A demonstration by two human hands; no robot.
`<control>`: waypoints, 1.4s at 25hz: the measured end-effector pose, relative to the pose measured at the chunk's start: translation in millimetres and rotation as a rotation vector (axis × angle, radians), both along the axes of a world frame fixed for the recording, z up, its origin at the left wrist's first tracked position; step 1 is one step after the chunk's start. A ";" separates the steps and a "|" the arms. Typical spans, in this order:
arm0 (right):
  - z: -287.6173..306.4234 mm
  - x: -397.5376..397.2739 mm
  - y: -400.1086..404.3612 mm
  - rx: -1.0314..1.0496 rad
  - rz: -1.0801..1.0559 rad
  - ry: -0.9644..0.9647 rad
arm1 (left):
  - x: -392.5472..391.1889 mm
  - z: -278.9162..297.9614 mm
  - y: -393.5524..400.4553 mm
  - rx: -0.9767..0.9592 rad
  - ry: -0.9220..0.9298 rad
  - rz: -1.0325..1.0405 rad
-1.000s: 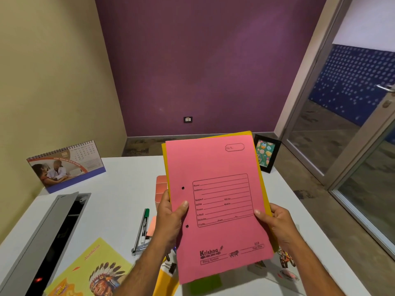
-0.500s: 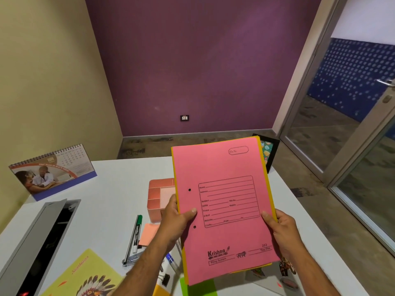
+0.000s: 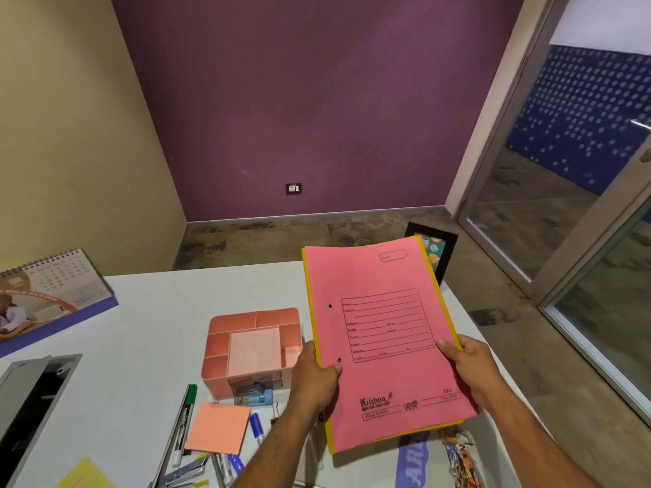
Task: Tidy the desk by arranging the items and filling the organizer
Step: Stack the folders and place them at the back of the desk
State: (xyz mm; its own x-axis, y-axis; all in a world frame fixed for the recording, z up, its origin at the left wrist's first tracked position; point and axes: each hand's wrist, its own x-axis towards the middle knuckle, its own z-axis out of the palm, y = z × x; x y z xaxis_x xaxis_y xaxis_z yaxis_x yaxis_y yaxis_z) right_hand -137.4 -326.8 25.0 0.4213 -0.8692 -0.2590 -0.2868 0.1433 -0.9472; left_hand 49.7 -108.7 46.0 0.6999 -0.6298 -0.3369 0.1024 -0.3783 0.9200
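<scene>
Beside the pink organizer (image 3: 254, 350), both hands grip stacked files (image 3: 384, 332).

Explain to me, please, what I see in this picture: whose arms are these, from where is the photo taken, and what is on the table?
No machine here: the arms belong to a person wearing a camera on the head, so you look forward and down along them. The left hand and right hand each grip one side edge of a pink file folder, with a yellow folder behind it, above a white desk. On the desk lie a pink organizer, a peach sticky-note pad, a green marker and some pens. A desk calendar stands far left; a picture frame stands behind the folders.
</scene>
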 end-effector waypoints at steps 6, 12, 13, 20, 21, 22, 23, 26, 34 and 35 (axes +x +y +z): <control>-16.2 57.4 -75.4 -0.014 0.013 0.103 | 37.2 -9.3 -75.2 0.072 -0.067 0.102; -65.2 102.6 -121.2 0.042 0.046 0.201 | 65.7 -43.2 -125.3 0.210 -0.056 0.176; -75.9 107.5 -126.9 0.050 0.043 0.220 | 69.6 -49.4 -131.8 0.231 -0.053 0.187; -116.0 131.6 -139.7 0.070 0.044 0.308 | 93.3 -90.2 -154.6 0.346 -0.091 0.220; -118.4 134.9 -139.8 0.058 0.048 0.322 | 96.0 -93.7 -156.1 0.359 -0.091 0.229; -120.1 138.5 -139.8 0.042 0.053 0.339 | 98.1 -96.4 -157.5 0.369 -0.091 0.237; -121.6 141.6 -139.9 0.024 0.057 0.363 | 99.8 -99.2 -158.9 0.381 -0.090 0.240; -118.4 148.4 -137.8 -0.043 0.077 0.465 | 104.3 -109.7 -161.1 0.405 -0.100 0.245; -108.8 146.0 -113.6 -0.453 0.042 0.870 | 98.3 -111.4 -166.8 0.557 -0.240 0.174; -109.0 145.3 -112.4 -0.463 0.042 0.879 | 93.9 -112.8 -168.0 0.558 -0.246 0.146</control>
